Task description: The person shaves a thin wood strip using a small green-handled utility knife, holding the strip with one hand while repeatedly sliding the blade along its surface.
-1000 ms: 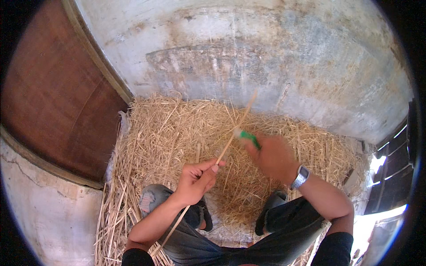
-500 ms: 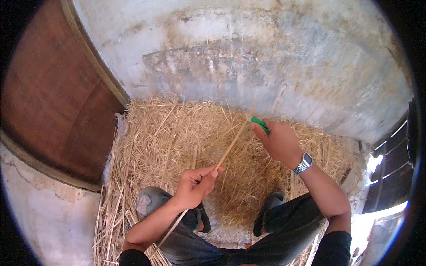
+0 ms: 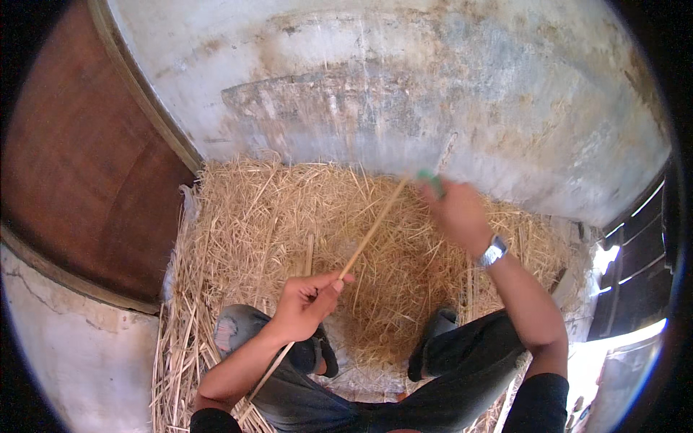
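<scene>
A long, thin bamboo-like stick (image 3: pixel 372 231) slants up and away from my left hand (image 3: pixel 307 307), which pinches it between thumb and fingers. Its lower part runs back beneath my left forearm, over my thigh. My right hand (image 3: pixel 462 219) is closed round a small green-handled cutting tool (image 3: pixel 431 180), smeared by motion. That tool is close to the stick's far tip; whether they touch, I cannot tell. Pale, curly shavings (image 3: pixel 267 209) lie thick on the floor beneath both hands.
Longer loose strips (image 3: pixel 177 346) are heaped at the left. A stained wall (image 3: pixel 346 101) rises behind the shavings, and a brown panel (image 3: pixel 79 166) with a wooden frame stands at left. My knees and feet flank the pile; dark slats (image 3: pixel 632 267) let in light at right.
My right hand has moved slightly up and away with the green-handled tool, toward the stick's far tip. My left hand keeps its pinch on the stick. The whole view has shifted slightly.
</scene>
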### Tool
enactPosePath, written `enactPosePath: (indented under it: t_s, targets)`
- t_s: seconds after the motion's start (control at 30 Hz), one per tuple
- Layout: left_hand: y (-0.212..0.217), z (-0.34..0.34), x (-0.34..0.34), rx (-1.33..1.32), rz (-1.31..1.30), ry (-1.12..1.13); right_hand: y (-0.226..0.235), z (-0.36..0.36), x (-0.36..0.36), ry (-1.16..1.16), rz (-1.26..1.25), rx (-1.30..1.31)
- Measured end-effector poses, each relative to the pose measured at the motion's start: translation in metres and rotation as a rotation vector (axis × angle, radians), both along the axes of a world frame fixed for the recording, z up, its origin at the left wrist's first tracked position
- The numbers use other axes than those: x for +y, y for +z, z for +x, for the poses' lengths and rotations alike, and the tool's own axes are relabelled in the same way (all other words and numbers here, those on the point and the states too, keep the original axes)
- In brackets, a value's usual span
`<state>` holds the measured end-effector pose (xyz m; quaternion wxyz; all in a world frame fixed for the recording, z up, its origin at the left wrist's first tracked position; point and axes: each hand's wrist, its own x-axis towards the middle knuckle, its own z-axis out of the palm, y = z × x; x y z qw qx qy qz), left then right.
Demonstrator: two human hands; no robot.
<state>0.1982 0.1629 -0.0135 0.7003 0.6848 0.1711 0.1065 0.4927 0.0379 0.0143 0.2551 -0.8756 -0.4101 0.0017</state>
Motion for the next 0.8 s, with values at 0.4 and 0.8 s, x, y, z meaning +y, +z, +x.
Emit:
enactPosePath:
  t_s: [0.4,0.8]
  targets:
    - [0.014,0.005,0.004,-0.065,-0.017,0.074,0.012,-0.056,-0.011,0.236,0.113,-0.006]
    - [0.008,0.004,0.007,0.006,0.039,0.092,-0.001,-0.079,0.009,0.244,-0.139,-0.117]
